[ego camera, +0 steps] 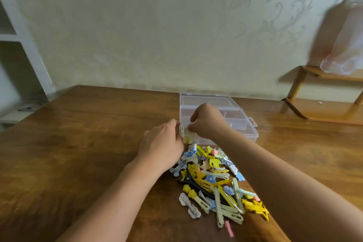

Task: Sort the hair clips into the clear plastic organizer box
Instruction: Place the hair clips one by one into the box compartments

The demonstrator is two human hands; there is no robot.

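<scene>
while both hands (185, 129) meet at the organizer box (245, 122), clips (214, 180) lie near.

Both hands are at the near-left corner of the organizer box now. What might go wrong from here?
1. The right hand and left hand crowd one corner of the organizer box, so the yellow clip between them may slip outside the wall.
2. The right forearm lies along the pile of hair clips; pulling back could sweep clips across the table.
3. The box is light and clear; a push might slide it.
</scene>
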